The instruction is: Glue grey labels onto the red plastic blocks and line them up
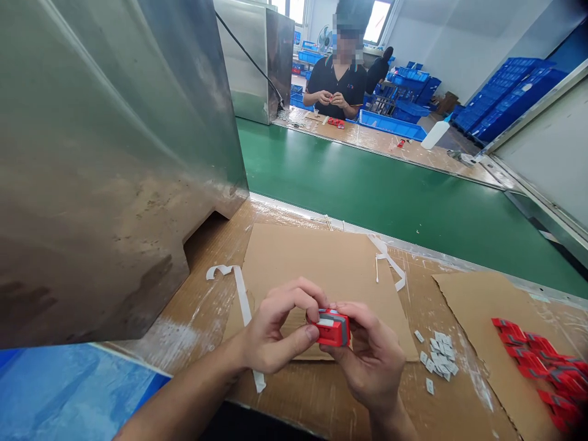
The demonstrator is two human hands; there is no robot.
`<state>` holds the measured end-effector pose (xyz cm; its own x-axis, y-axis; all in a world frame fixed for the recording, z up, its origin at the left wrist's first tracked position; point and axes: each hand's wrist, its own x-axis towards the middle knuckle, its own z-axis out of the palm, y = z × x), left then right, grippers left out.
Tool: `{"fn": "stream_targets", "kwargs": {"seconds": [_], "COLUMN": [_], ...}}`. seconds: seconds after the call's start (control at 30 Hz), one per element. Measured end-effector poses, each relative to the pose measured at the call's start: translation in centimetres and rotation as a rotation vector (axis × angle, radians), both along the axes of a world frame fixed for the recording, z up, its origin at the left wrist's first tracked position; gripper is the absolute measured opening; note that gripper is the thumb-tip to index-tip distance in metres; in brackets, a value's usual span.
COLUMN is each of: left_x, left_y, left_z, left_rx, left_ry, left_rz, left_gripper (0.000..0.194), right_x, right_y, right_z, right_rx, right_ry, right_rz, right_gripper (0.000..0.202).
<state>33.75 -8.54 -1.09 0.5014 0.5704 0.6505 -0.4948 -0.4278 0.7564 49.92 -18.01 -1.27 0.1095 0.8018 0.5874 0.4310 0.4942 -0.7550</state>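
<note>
A small red and grey plastic part is held between both hands above a cardboard sheet. On its upper face lies a pale grey strip or piece. My left hand grips the part's left end, thumb at the front and index finger bent over the top. Around the right end, my right hand is closed, with its thumb below and fingers behind. To the right lies a loose pile of small light-grey rectangular pieces. Several similar red parts are heaped farther right on another cardboard piece.
A large metal housing stands close on the left. Beyond the bench runs a green conveyor belt. Across it a co-worker handles a small part. White tape strips and a cotton swab lie about the cardboard. A white bottle stands across the belt.
</note>
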Motion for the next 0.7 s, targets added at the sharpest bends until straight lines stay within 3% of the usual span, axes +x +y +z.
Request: {"fn": "stream_targets", "kwargs": {"seconds": [0.3,0.47,0.7], "left_x": [-0.15,-0.12,-0.64], "left_y": [-0.12,0.09,0.12], "left_z": [0.38,0.44,0.23], "left_rx": [0.033,0.126,0.352], "left_ry": [0.027,-0.006,0.06], "left_rz": [0.016,0.128,0.308], "left_gripper": [0.01,0.003,0.018], "right_x": [-0.27,-0.17,-0.68], "right_y": [-0.15,0.13,0.44], "right_z": [-0.36,-0.4,0.43], "right_rx": [0.069,0.156,0.314], "right_ry": [-0.073,-0.173,-0.398], "right_rz": [-0.088,-0.113,-0.236], "right_gripper": [0.043,0.044,0.045]}}
